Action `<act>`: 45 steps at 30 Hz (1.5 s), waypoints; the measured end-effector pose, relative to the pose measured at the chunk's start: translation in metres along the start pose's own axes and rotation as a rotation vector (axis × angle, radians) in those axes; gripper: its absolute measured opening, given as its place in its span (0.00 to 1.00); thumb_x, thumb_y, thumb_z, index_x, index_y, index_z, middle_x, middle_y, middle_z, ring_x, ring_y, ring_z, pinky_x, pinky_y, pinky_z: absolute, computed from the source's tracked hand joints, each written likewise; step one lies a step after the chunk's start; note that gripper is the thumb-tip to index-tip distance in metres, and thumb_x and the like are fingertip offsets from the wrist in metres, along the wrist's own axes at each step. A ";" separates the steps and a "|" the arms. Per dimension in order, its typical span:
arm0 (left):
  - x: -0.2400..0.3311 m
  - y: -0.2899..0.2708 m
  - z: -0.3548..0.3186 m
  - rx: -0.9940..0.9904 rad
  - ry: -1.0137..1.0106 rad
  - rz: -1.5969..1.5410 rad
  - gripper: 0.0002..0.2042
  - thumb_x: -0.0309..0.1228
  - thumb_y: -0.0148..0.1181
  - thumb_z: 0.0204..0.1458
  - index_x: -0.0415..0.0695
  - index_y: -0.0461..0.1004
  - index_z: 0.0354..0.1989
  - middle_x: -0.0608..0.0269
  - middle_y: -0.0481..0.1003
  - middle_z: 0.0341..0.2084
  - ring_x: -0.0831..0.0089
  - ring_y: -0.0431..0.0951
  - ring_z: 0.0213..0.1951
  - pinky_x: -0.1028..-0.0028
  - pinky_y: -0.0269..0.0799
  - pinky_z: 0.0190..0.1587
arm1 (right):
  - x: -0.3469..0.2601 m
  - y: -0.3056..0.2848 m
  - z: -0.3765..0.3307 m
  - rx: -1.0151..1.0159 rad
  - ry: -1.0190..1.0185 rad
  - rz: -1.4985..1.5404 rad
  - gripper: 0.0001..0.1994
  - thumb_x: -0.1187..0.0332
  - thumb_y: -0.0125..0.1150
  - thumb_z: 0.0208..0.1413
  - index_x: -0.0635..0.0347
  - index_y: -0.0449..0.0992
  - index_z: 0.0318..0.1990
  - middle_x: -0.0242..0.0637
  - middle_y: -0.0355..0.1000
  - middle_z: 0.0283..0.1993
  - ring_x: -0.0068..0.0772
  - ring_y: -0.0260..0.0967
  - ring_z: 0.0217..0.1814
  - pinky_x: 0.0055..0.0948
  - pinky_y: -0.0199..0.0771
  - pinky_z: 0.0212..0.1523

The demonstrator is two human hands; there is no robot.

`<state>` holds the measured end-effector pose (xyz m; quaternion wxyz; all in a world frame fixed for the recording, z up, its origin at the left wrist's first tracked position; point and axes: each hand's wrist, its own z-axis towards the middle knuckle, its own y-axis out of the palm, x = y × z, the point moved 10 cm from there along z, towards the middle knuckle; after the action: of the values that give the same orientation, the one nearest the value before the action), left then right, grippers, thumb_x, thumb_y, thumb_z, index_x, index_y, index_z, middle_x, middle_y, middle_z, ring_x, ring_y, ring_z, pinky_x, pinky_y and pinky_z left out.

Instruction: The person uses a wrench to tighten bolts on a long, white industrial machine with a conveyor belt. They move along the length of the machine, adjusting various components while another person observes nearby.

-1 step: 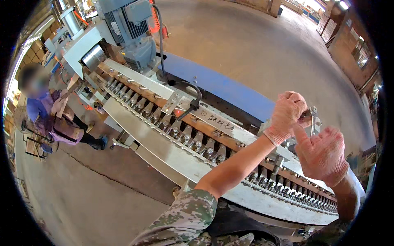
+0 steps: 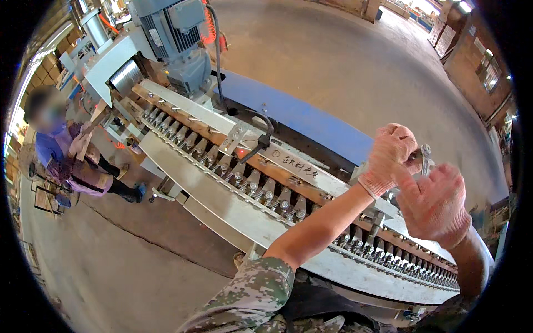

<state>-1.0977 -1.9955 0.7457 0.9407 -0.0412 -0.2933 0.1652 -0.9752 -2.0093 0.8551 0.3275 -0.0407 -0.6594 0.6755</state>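
My left hand, in a pale pink knit glove, is closed at the far side of a long machine, beyond its rail. A small dark part shows at its fingers, too covered to name. Close to its right, my right hand, in a matching glove and slightly blurred, is curled with its thumb toward the left hand. A metal wrench rises from behind the right hand's fingers, its ring end up. The wrench's lower part is hidden by that hand, which appears to grip it.
Spring-loaded metal fingers line the machine above a pale metal ledge. A grey motor stands at its far left end, and a blue panel runs behind. A person holding a board stands at the left.
My right hand has shifted slightly up and left, and the wrench beside it leans a little differently. My left hand has barely moved.
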 end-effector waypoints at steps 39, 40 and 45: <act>0.022 -0.010 0.009 0.101 0.041 -0.048 0.19 0.47 0.78 0.39 0.47 0.76 0.27 0.61 0.78 0.33 0.56 0.78 0.42 0.55 0.72 0.50 | 0.021 0.017 -0.091 -0.071 0.392 0.076 0.28 0.71 0.66 0.55 0.62 0.74 0.65 0.43 0.70 0.21 0.44 0.69 0.20 0.40 0.68 0.25; 0.024 -0.010 0.008 0.121 0.056 -0.044 0.19 0.46 0.78 0.39 0.47 0.76 0.27 0.61 0.78 0.33 0.56 0.78 0.42 0.55 0.72 0.50 | 0.018 0.016 -0.084 -0.133 0.361 -0.002 0.28 0.71 0.66 0.56 0.62 0.73 0.66 0.41 0.70 0.21 0.47 0.67 0.20 0.40 0.68 0.25; 0.012 -0.002 0.002 0.087 0.020 -0.044 0.13 0.40 0.73 0.46 0.48 0.77 0.31 0.62 0.78 0.36 0.58 0.77 0.46 0.56 0.73 0.52 | 0.008 -0.006 -0.035 -0.029 0.186 -0.088 0.23 0.73 0.62 0.53 0.62 0.74 0.60 0.40 0.71 0.25 0.48 0.71 0.25 0.45 0.70 0.29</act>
<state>-1.0893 -1.9938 0.7545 0.9480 0.0047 -0.2770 0.1569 -0.9623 -1.9756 0.8594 0.4159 -0.0790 -0.6370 0.6442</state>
